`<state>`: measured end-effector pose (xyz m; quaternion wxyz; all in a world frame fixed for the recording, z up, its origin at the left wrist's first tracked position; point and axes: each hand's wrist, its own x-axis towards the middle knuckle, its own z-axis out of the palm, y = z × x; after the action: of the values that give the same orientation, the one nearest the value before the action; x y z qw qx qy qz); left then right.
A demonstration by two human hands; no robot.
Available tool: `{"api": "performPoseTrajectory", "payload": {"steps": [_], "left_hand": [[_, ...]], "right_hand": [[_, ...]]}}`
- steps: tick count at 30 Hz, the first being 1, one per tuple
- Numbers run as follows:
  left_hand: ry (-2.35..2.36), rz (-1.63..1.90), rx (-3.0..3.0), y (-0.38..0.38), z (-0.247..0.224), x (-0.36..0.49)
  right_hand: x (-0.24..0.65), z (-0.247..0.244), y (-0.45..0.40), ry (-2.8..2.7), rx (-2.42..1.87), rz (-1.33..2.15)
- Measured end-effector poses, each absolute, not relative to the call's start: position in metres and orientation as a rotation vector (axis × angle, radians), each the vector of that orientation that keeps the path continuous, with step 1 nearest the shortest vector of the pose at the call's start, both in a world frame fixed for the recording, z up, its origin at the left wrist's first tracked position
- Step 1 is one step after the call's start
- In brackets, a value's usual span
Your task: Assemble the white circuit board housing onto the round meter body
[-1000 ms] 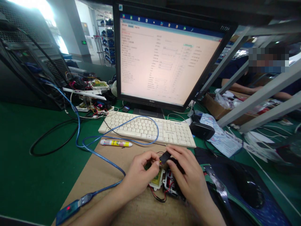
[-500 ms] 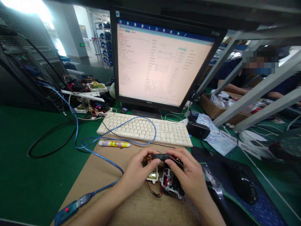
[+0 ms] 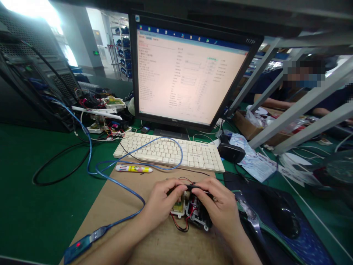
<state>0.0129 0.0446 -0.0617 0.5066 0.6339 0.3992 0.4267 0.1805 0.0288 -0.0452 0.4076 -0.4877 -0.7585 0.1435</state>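
Observation:
My left hand (image 3: 161,200) and my right hand (image 3: 220,202) meet over a brown board (image 3: 154,235). Their thumbs and fingers pinch a narrow black piece (image 3: 190,187) from both ends; the fingers hide most of it, and its kind is unclear. Just below lies a white-framed circuit module (image 3: 178,209) with a yellow-green face, partly behind my left fingers. Beside it, under my right hand, is an opened black housing (image 3: 202,221) with silvery and red parts inside. Red and black wires (image 3: 180,229) loop between the two.
A white keyboard (image 3: 165,151) stands before a lit monitor (image 3: 187,77). A multicolour pen (image 3: 134,168) lies left of my hands. A blue cable (image 3: 121,183) runs to a small lit USB device (image 3: 78,250). On the right are a mouse (image 3: 282,217) and a scanner (image 3: 231,151); a person sits beyond the rack.
The black piece has turned or tipped between my fingers and now shows as a thinner strip. Both hands have shifted slightly downward and closer to the housing.

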Motion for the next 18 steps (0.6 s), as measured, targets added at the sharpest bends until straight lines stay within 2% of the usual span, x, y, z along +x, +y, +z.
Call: {"api": "performPoseTrajectory", "payload": {"steps": [18], "left_hand": [[0.845, 0.888, 1.357, 0.0476, -0.0650, 0.0110]], "right_hand": [[0.1797, -0.0449, 0.0304, -1.673, -1.340, 0.782]]}}
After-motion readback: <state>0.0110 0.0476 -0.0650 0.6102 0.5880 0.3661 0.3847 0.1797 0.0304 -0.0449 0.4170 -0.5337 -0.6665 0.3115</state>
